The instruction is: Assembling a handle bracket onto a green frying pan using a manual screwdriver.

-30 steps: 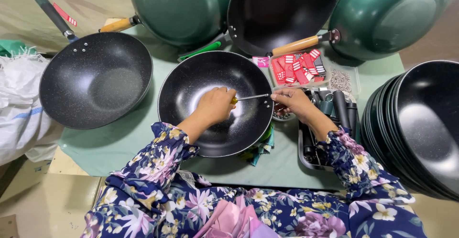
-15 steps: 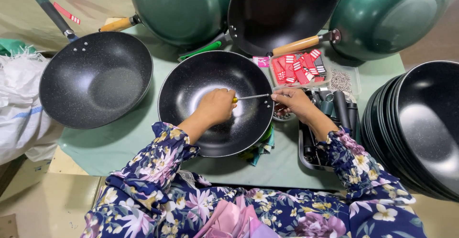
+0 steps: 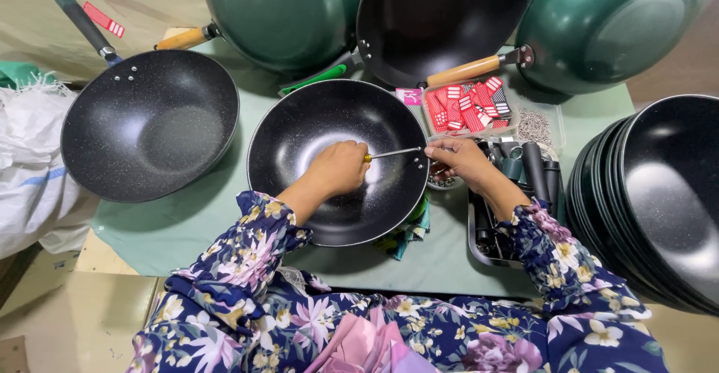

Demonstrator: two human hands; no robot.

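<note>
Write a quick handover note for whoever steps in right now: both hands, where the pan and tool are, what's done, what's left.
Left hand: inside the black pan, gripping the screwdriver by its handle.
Right hand: at the pan's right rim, steadying the screwdriver's tip end there.
Pan lies on the green mat, with no handle visible on it.
Done: one handled black pan sits to the left.
Left: a stack of bare pans at right; handles lie in the tray.

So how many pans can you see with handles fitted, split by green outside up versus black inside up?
Green outside showing: 2, one at top left, one at top right
Black inside showing: 2, one at left, one at top middle
Total: 4
The pan being worked on and the stack show no handle.
</note>
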